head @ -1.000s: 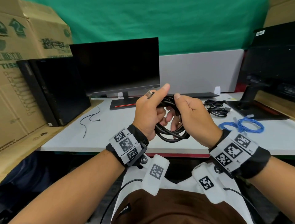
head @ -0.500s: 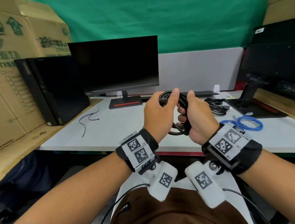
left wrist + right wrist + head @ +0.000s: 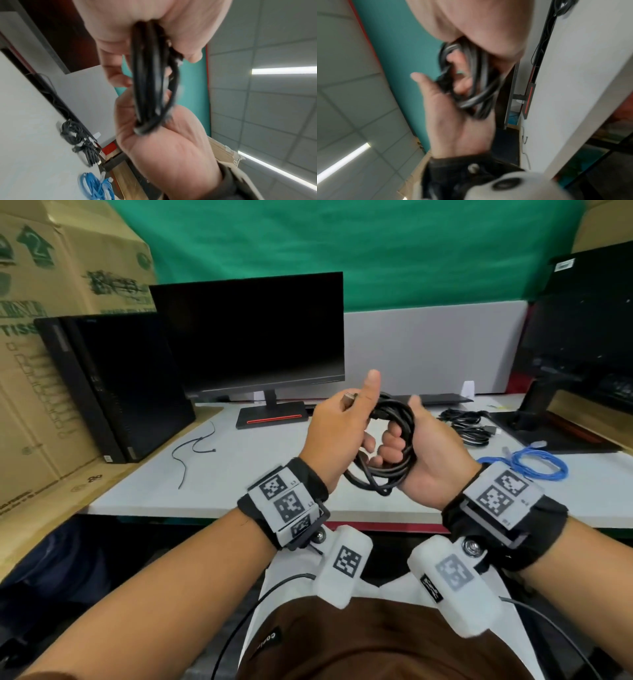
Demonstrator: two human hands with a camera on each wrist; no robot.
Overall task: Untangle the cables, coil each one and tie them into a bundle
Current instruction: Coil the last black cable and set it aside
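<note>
The head camera is looking forward and down over both forearms at the white desk [image 3: 239, 474]. Each wrist camera is sitting very close, peering along its palm, tilted sideways toward the ceiling. All three are sharing the black cable coil [image 3: 394, 440].

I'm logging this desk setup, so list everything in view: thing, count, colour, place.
coiled cable: one, black, held above the desk's front edge
cable bundle: one, black, lying on the desk at right rear
network cable: one, blue, looped on the desk at right
cable ties: two, black, loose on the desk at left
desk: one, white
monitor: one, black, centre rear
computer tower: one, black, left
cardboard boxes: brown, far left
second monitor: one, black, far right
left hand: grips the coil, thumb up
right hand: fingers curled through the coil
</note>
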